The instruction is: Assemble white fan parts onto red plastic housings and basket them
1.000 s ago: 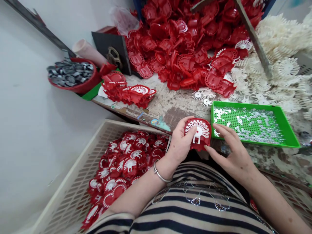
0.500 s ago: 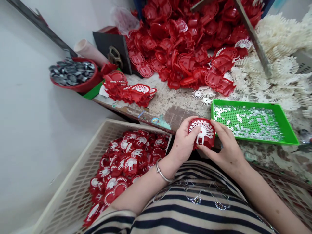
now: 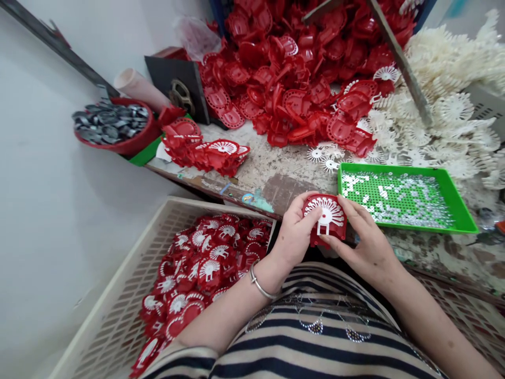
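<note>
Both hands hold one red plastic shell (image 3: 325, 219) with a white fan-shaped insert in it, just above the table's near edge. My left hand (image 3: 294, 235) grips its left side, thumb on the face. My right hand (image 3: 365, 245) closes on its right side and lower edge. A green tray (image 3: 457, 202) of small silvery pieces lies right of the hands. Below left, a cream crate (image 3: 130, 279) holds several finished red shells with white inserts.
A big heap of empty red shells (image 3: 300, 68) covers the back of the table, with a heap of white fan inserts (image 3: 445, 100) at the right. A small stack of red shells (image 3: 205, 150) lies at the left. A red bowl of dark metal discs (image 3: 110, 123) stands far left.
My right hand has come in from the right and closed on the shell, which the left hand held alone before. The shell has stayed at about the same place.
</note>
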Demonstrator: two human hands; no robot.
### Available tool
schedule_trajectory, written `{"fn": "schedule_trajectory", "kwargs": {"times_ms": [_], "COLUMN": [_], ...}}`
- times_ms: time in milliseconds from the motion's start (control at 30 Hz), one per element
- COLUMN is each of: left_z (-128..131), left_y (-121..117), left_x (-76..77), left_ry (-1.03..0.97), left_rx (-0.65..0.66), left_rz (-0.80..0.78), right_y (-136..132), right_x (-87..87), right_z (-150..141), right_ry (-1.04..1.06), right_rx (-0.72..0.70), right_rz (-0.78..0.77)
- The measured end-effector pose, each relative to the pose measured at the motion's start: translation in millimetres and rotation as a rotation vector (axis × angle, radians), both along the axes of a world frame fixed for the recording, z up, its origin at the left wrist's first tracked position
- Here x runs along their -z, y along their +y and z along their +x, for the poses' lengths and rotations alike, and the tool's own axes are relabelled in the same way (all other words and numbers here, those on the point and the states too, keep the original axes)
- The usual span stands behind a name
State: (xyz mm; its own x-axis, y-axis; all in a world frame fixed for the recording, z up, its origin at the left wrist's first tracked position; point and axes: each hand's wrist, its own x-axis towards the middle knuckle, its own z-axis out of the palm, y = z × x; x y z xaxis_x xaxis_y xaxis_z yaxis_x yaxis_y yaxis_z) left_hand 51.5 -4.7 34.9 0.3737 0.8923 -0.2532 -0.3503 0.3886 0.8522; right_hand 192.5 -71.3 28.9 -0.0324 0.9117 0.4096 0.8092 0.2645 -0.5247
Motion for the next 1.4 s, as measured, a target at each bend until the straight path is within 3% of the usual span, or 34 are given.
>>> {"fn": "schedule_trajectory", "kwargs": {"times_ms": [433, 600, 1000, 1267, 1333, 1400], "left_z": [4.2, 4.2, 6.2, 7.5, 8.4, 11.1], "left_y": [-1.7, -2.5, -3.2, -2.7, -2.6, -2.5], "left_x": [-4.5, -5.5, -6.9, -4.3, -4.3, -5.0], "left_ry": [-0.036, -0.039, 0.096, 0.075, 0.067, 0.069], "left_rx": [0.018, 0.032, 0.011, -0.011, -0.005, 0.008], "left_rz": [0.007, 0.016, 0.112, 0.104, 0.104, 0.102], "right_y": [-6.6, -5.8, -7.4, -37.0, -47.4, -58.4], "right_x": [-8.7, -10.6, -0.9, -16.7, -22.5, -26.8], "right_z": [2.9, -0.1, 0.2, 28.5, 42.1, 59.7], "right_ry": [0.022, 0.03, 0.046, 0.311, 0.419, 0.419], "right_rx": [0.029, 0.014, 0.003, 0.179, 0.244, 0.425], "right_rz": [-0.054, 0.004, 0.014, -0.078, -0.033, 0.081]}}
